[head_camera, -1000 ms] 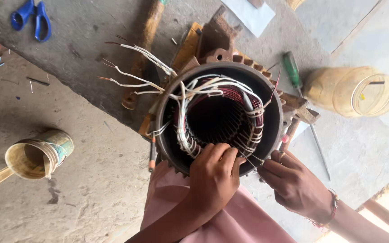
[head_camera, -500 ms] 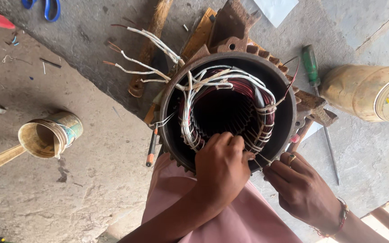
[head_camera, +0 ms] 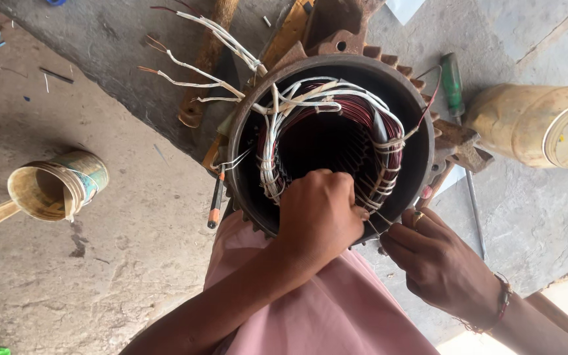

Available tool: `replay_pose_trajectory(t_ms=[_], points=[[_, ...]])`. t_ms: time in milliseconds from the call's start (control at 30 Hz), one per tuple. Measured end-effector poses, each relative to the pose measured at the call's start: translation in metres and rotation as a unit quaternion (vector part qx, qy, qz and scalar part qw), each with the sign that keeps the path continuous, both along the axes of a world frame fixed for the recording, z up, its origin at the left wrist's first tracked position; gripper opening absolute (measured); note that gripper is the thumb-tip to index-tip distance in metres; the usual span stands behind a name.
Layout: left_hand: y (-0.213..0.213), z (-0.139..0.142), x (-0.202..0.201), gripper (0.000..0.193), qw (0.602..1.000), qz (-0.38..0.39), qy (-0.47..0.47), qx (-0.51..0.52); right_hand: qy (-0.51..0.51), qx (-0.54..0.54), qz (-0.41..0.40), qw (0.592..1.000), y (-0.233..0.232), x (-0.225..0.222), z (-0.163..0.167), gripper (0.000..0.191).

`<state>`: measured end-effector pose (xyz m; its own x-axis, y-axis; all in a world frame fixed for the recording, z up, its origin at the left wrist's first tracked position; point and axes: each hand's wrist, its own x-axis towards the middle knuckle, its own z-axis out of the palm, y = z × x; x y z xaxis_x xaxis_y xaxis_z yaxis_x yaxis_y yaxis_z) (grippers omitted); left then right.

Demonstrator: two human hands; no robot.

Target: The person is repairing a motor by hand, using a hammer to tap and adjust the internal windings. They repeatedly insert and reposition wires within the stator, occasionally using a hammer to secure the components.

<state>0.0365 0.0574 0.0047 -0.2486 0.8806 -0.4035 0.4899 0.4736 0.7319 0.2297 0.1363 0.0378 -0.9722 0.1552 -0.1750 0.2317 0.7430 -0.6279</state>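
Note:
A round finned motor stator housing (head_camera: 422, 141) stands on the concrete floor, filled with dark red copper windings (head_camera: 363, 115) bound by white sleeved wires (head_camera: 267, 158). Several white lead wires (head_camera: 212, 85) stick out to the upper left. My left hand (head_camera: 320, 213) is closed in a fist on the near edge of the windings. My right hand (head_camera: 432, 260) sits at the lower right rim, its fingers pinched on a thin tie string (head_camera: 377, 222) that runs to the coil.
A small open tin can (head_camera: 57, 187) with a wooden stick stands at the left. A yellowish plastic jar (head_camera: 537, 125) lies at the right, a green-handled screwdriver (head_camera: 453, 82) beside it. Wood pieces (head_camera: 205, 59) lie behind the stator. My pink-clothed lap (head_camera: 323, 315) is at the bottom.
The view has moved closer and shifted down over the stator. My left hand stays on the near windings; my right hand has edged toward the rim while holding the string.

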Motion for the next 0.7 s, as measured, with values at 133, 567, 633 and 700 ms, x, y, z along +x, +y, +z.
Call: replay_pose_trajectory(t_ms=[133, 567, 633, 700], points=[[0.010, 0.003, -0.002, 0.015, 0.996, -0.061, 0.047, -0.039, -0.008, -0.003, 0.013, 1.000, 0.005, -0.007, 0.000, 0.036], [0.025, 0.013, -0.012, 0.021, 0.970, -0.171, 0.020, -0.170, -0.043, 0.004, -0.002, 0.999, 0.003, -0.008, 0.003, 0.040], [0.021, 0.012, -0.009, 0.032, 0.977, -0.164, 0.050, -0.126, -0.058, 0.008, -0.015, 0.998, 0.001, -0.009, 0.005, 0.040], [0.018, 0.009, -0.008, 0.033, 0.977, -0.169, 0.041, -0.123, -0.048, 0.027, -0.027, 0.998, -0.002, -0.010, 0.007, 0.039]])
